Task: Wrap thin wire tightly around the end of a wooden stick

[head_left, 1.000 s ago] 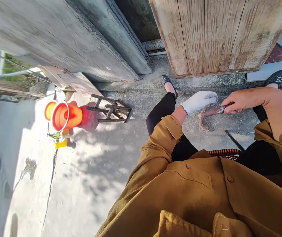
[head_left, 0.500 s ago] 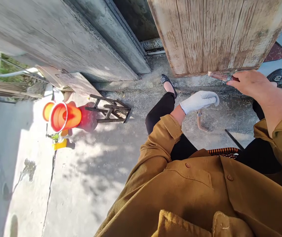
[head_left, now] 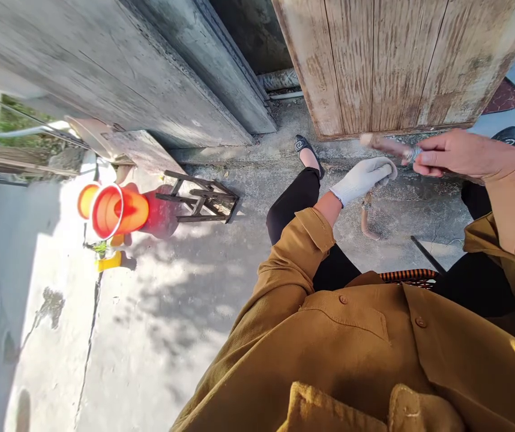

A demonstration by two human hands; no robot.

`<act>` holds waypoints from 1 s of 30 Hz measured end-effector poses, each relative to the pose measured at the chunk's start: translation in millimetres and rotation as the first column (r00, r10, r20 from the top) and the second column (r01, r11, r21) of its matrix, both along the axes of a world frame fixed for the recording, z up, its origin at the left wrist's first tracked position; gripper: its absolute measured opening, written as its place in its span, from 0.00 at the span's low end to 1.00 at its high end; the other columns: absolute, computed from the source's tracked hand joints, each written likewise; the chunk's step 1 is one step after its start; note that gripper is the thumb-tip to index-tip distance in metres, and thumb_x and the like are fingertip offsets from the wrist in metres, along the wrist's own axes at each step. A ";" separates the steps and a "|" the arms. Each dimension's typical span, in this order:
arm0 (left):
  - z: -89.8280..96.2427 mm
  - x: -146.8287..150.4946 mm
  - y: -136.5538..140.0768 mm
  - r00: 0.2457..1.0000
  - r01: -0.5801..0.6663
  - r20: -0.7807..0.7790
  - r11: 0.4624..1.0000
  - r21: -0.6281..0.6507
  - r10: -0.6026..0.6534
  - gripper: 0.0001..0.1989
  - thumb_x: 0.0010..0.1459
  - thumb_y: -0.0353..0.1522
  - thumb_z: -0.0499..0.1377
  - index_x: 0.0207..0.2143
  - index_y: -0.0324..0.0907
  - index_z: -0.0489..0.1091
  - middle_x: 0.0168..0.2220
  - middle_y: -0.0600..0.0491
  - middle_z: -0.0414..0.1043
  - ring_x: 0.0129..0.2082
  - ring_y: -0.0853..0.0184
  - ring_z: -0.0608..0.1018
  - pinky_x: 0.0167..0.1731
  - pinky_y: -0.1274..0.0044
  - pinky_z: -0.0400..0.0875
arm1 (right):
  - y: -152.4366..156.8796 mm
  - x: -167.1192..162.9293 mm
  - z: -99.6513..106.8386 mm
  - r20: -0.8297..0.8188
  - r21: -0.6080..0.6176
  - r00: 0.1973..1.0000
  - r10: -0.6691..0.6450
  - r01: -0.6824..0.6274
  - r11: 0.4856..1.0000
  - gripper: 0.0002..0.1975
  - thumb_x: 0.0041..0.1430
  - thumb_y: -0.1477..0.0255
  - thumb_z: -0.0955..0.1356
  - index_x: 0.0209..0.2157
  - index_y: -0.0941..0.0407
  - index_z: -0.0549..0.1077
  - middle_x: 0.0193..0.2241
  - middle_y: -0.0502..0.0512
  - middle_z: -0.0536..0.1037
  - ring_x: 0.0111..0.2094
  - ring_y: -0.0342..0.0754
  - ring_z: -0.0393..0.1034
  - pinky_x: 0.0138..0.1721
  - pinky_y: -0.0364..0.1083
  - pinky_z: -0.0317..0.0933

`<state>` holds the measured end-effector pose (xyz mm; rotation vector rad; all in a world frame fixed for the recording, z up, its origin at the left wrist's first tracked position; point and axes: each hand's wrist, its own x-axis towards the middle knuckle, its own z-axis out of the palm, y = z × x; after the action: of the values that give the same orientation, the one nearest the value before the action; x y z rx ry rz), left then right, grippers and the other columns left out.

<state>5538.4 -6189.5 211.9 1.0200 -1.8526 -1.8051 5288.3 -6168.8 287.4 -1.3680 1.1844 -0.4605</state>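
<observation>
My left hand (head_left: 365, 179), in a white knit glove, is closed with fingers and thumb together; whether anything is inside cannot be made out. My bare right hand (head_left: 458, 153) grips the near end of a brownish stick-like tool (head_left: 386, 144) with wire wound round its middle. Its blurred far end points left, above the gloved fingers and near the bottom edge of a worn wooden door panel (head_left: 388, 66). Below the glove, a curved tan handle (head_left: 368, 228) with a cord-like binding shows against the concrete; its upper end meets the glove's outline, and contact is unclear.
A dark wooden stool frame (head_left: 203, 198) lies on the concrete left of my legs. Beyond it stand an orange bucket (head_left: 104, 211) and a yellow object (head_left: 108, 262). A low concrete step (head_left: 234, 157) runs below the grey wall. A dark rod (head_left: 426, 253) is between my knees.
My right hand has lowered slightly, and the tool has shifted left and down from the panel's edge. The gloved fingers have curled in more and dipped slightly.
</observation>
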 end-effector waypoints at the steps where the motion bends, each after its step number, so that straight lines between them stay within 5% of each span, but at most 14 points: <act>1: -2.0 -0.9 2.1 1.000 0.008 -0.027 1.000 0.023 -0.007 0.15 0.78 0.39 0.55 0.40 0.39 0.74 0.37 0.51 0.76 0.33 0.72 0.73 0.37 0.78 0.69 | -5.1 -2.0 2.8 0.015 -0.020 0.995 -0.103 0.104 0.994 0.22 0.68 0.51 0.77 0.39 0.56 0.76 0.29 0.52 0.73 0.28 0.42 0.63 0.31 0.45 0.58; 3: -3.2 -1.9 7.8 0.996 0.077 -0.048 0.996 0.036 -0.075 0.17 0.77 0.43 0.58 0.41 0.40 0.75 0.33 0.53 0.73 0.29 0.73 0.71 0.33 0.78 0.67 | -15.1 -6.0 3.0 -0.039 -0.095 0.934 -0.355 0.350 0.932 0.18 0.75 0.55 0.72 0.38 0.56 0.74 0.29 0.53 0.73 0.28 0.42 0.61 0.33 0.47 0.57; 5: 0.0 -1.7 13.6 0.984 0.169 -0.056 0.985 0.033 -0.167 0.22 0.74 0.51 0.62 0.42 0.40 0.77 0.32 0.54 0.73 0.28 0.72 0.70 0.32 0.77 0.66 | -23.1 -9.8 -2.5 -0.271 -0.212 0.847 -0.457 0.410 0.887 0.15 0.76 0.60 0.70 0.36 0.55 0.74 0.29 0.54 0.74 0.29 0.44 0.62 0.36 0.49 0.58; 8: 10.1 0.6 17.7 0.971 0.220 -0.107 0.975 0.035 -0.216 0.33 0.66 0.62 0.65 0.41 0.40 0.79 0.34 0.53 0.75 0.27 0.73 0.70 0.31 0.77 0.66 | -29.9 -11.3 -12.5 -0.693 -0.246 0.676 -0.250 0.105 0.964 0.18 0.75 0.60 0.71 0.32 0.55 0.72 0.29 0.57 0.75 0.32 0.47 0.62 0.39 0.51 0.54; 11: 18.9 6.0 14.2 0.979 0.160 -0.136 0.987 0.032 -0.154 0.36 0.63 0.66 0.65 0.38 0.39 0.77 0.34 0.52 0.75 0.26 0.74 0.68 0.29 0.76 0.65 | -32.4 -6.4 -15.1 -0.825 -0.113 0.565 -0.024 -0.123 0.986 0.18 0.76 0.61 0.70 0.31 0.54 0.70 0.31 0.60 0.76 0.34 0.48 0.60 0.40 0.52 0.51; 18: 11.2 22.9 -4.9 0.986 -0.165 -0.050 0.972 -0.167 0.159 0.24 0.75 0.52 0.58 0.39 0.41 0.76 0.41 0.48 0.80 0.35 0.69 0.75 0.40 0.76 0.74 | -28.3 3.8 -19.6 -0.720 0.154 0.608 0.335 -0.330 0.931 0.19 0.77 0.55 0.67 0.39 0.55 0.78 0.32 0.58 0.80 0.34 0.49 0.68 0.41 0.52 0.55; 22: 4.1 20.0 -6.5 0.996 -0.087 -0.011 0.973 -0.214 0.087 0.18 0.76 0.44 0.58 0.41 0.39 0.77 0.44 0.47 0.82 0.42 0.68 0.79 0.49 0.74 0.76 | -15.5 13.9 -22.8 -0.414 0.348 0.585 0.698 -0.607 0.715 0.21 0.69 0.51 0.70 0.32 0.53 0.77 0.27 0.53 0.76 0.30 0.48 0.68 0.38 0.50 0.59; 24: 1.3 14.3 -3.7 0.999 -0.038 0.032 0.981 -0.188 0.044 0.16 0.75 0.42 0.59 0.42 0.39 0.77 0.42 0.49 0.81 0.43 0.67 0.79 0.51 0.74 0.76 | -9.0 15.0 -15.2 -0.234 0.343 0.604 0.762 -0.682 0.646 0.23 0.65 0.48 0.73 0.30 0.53 0.76 0.26 0.52 0.74 0.29 0.48 0.67 0.37 0.49 0.59; 26: -1.9 7.5 -0.2 0.996 -0.032 0.079 0.992 -0.119 0.041 0.15 0.75 0.41 0.59 0.41 0.39 0.76 0.38 0.50 0.80 0.39 0.67 0.78 0.48 0.74 0.75 | -5.1 9.6 -2.7 -0.153 0.241 0.735 0.661 -0.621 0.746 0.23 0.66 0.46 0.72 0.33 0.53 0.76 0.27 0.52 0.74 0.30 0.47 0.65 0.38 0.49 0.60; 28: -4.6 1.5 3.1 0.997 0.002 0.071 0.999 -0.038 0.000 0.14 0.75 0.40 0.58 0.40 0.40 0.75 0.35 0.51 0.76 0.33 0.69 0.75 0.42 0.74 0.73 | -5.1 -0.6 9.1 -0.167 0.072 0.932 0.322 -0.314 0.947 0.21 0.71 0.50 0.69 0.39 0.54 0.76 0.30 0.53 0.74 0.30 0.45 0.63 0.39 0.49 0.59; 30: -5.2 -2.1 5.6 0.997 0.072 0.017 0.997 0.003 -0.073 0.16 0.76 0.40 0.56 0.39 0.40 0.75 0.33 0.52 0.74 0.29 0.71 0.71 0.38 0.74 0.70 | -8.7 -9.9 15.2 -0.312 -0.062 0.949 -0.045 0.027 0.998 0.18 0.75 0.55 0.67 0.41 0.56 0.75 0.33 0.55 0.75 0.31 0.45 0.62 0.40 0.50 0.57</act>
<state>5536.4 -6184.0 206.7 0.9834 -1.9214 -1.8451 5278.5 -6177.4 302.6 -1.5091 1.4663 -0.3103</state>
